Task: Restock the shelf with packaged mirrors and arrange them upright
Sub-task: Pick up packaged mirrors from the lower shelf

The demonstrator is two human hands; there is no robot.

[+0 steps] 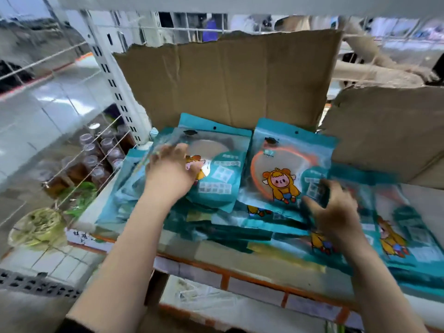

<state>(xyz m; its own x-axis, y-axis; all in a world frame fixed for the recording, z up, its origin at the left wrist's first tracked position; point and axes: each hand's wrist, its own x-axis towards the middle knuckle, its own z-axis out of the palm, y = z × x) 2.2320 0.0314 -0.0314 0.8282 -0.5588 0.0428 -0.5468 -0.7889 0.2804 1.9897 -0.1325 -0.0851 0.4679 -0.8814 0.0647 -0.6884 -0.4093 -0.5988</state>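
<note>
Mirrors crowd the shelf (240, 281). 2 packs lean on the cardboard (228, 75) at 12 o'clock, which props them near upright: the left pack (223, 174) and the right pack (283, 162). The heap (240, 228) toward 6 o'clock lies flat, too blurred to count. My left hand (171, 171) rests on the left pack, probably steadying it, but I cannot tell its grip. My right hand (336, 210) hovers at 4 o'clock, fingers (338, 188) apart, holding nothing I can see.

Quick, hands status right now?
Left hand: touching the leaning teal plastic mirror packet, blurred, grip cannot be told.
Right hand: open, fingers spread above the flat pile of teal packets.
</note>
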